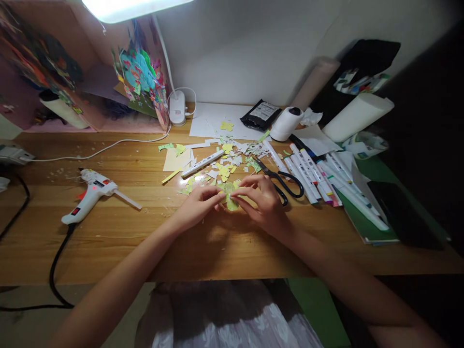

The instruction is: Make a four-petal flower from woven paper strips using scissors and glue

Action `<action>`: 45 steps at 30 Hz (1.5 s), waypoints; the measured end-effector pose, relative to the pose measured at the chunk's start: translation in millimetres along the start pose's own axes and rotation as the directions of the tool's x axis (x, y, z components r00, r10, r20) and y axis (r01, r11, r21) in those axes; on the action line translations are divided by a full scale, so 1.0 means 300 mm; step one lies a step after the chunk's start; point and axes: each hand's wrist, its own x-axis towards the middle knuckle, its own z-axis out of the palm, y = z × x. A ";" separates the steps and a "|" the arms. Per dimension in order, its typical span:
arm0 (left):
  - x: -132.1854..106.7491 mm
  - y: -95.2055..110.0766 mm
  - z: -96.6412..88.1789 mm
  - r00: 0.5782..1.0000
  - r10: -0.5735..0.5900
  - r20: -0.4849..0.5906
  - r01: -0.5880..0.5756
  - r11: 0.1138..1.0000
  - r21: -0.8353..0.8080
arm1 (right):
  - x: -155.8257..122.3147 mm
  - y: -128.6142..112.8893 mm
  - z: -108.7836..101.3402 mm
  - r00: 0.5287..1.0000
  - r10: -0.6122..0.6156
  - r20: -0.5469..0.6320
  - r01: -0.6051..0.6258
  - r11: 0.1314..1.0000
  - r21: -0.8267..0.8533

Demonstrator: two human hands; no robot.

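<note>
Over the middle of the wooden desk [126, 241], my left hand [197, 205] and my right hand [263, 200] meet around a small yellow-green paper piece [230, 199]. Both pinch it from either side with closed fingertips. Black-handled scissors [281, 181] lie just right of my right hand. A litter of paper scraps [224, 164] is spread just beyond my fingers, with a white pen-like tool [203, 163] lying among them.
A white hot glue gun [90, 193] with a black cord lies at the left. Several markers [319, 176] lie in a row at the right beside a green mat [366, 217]. A desk lamp base [177, 108], paper artwork [141, 79], white rolls [357, 118] and a black packet [261, 115] stand at the back.
</note>
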 end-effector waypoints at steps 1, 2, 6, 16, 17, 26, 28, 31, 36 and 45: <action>0.000 -0.001 -0.001 1.000 0.001 0.004 -0.001 1.000 -0.001 | -0.001 0.000 0.000 1.000 -0.010 0.001 0.010 1.000 -0.008; 0.000 -0.003 -0.001 1.000 0.004 0.008 -0.004 1.000 -0.005 | -0.002 -0.002 -0.001 1.000 -0.018 0.003 0.018 1.000 -0.011; -0.001 -0.006 -0.003 1.000 0.017 0.008 -0.017 1.000 -0.015 | 0.001 -0.019 -0.007 1.000 0.013 0.004 -0.013 1.000 0.027; -0.011 -0.024 0.001 1.000 -0.030 0.006 0.030 0.994 -0.101 | 0.011 0.007 0.018 0.861 0.430 0.272 -0.508 0.687 0.521; -0.012 -0.023 -0.001 0.999 -0.047 0.023 0.049 0.993 -0.107 | 0.013 0.017 0.023 0.823 0.448 0.349 -0.567 0.610 0.554; -0.017 -0.013 -0.095 0.973 -0.088 -0.215 0.134 0.968 0.211 | 0.003 0.030 0.054 0.641 0.419 0.644 -0.768 0.363 0.528; -0.015 -0.016 -0.117 0.939 -0.069 -0.337 0.169 0.945 0.279 | -0.004 0.017 0.064 0.661 0.448 0.602 -0.750 0.418 0.512; -0.016 -0.017 -0.128 0.913 -0.045 -0.406 0.205 0.910 0.359 | -0.012 0.000 0.068 0.679 0.454 0.577 -0.732 0.482 0.482; -0.025 -0.017 -0.118 0.915 -0.029 -0.403 0.237 0.847 0.477 | -0.017 0.001 0.046 0.683 0.396 0.614 -0.695 0.611 0.380; -0.028 -0.010 -0.111 0.940 -0.015 -0.342 0.218 0.797 0.563 | 0.005 0.010 0.041 0.560 0.416 0.717 -0.821 0.395 0.412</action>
